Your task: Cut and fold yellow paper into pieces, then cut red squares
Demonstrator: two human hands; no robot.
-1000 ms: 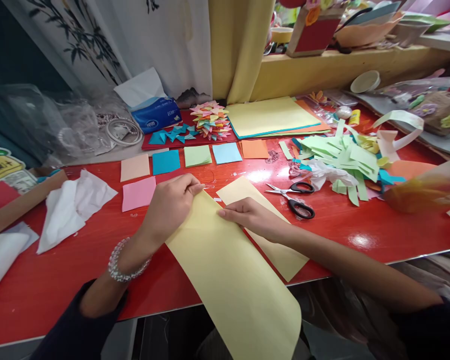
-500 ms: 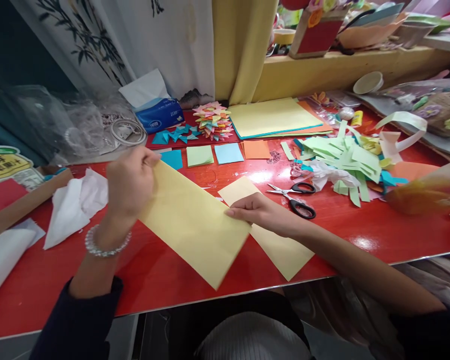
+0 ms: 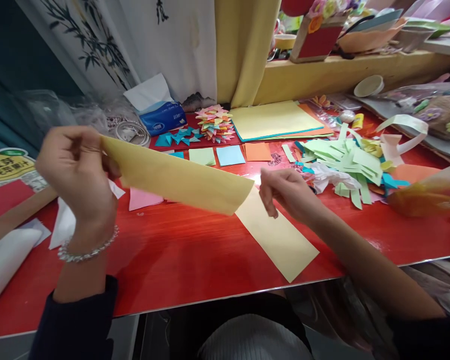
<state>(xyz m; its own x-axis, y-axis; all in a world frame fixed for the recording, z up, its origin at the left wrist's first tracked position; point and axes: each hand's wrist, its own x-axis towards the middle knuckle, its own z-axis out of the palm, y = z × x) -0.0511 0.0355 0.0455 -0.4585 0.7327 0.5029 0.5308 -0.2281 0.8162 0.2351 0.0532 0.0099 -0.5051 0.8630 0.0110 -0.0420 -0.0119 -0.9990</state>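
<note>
My left hand (image 3: 77,172), wearing a beaded bracelet, is closed on one end of a yellow paper strip (image 3: 180,177). The strip stretches to the right above the table, slightly bowed. My right hand (image 3: 290,195) is just beyond the strip's far end, apart from it, with loosely curled fingers and nothing visible in them. Below the right hand lies a second yellow paper piece (image 3: 279,240) on the red table (image 3: 172,260). The right hand covers most of the scissors.
Small square papers (image 3: 230,155) line the table's middle. Behind them are folded paper pieces (image 3: 214,125), a tissue pack (image 3: 163,117) and large yellow sheets (image 3: 277,120). Green paper scraps (image 3: 345,157) pile up at right. White tissue (image 3: 63,225) and a pink paper (image 3: 144,198) lie at left.
My right hand has let go of the yellow strip and moved slightly right and up. My left hand has carried the strip left and up, uncovering a pink paper.
</note>
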